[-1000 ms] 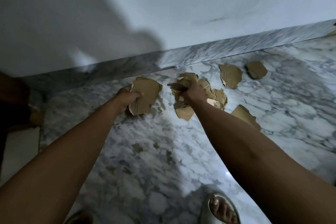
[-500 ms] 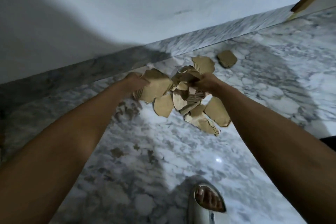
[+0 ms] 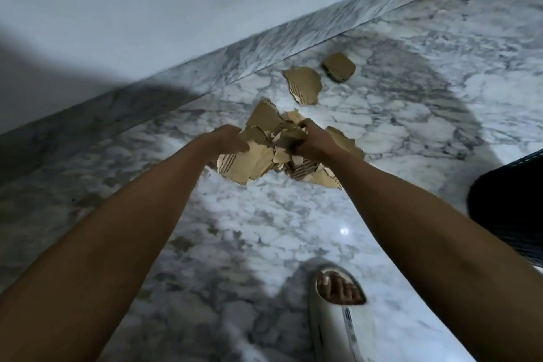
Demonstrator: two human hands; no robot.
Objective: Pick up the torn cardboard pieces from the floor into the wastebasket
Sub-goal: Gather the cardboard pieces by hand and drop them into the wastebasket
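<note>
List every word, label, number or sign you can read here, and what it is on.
None can be read.
The cardboard pieces held by the left hand and right hand show only torn edges and ribbing.
The two pieces on the floor are plain.
The slipper has a dark stripe, too blurred to tell.

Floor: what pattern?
White marble floor with grey veining, best seen in the head view, the only view.
</note>
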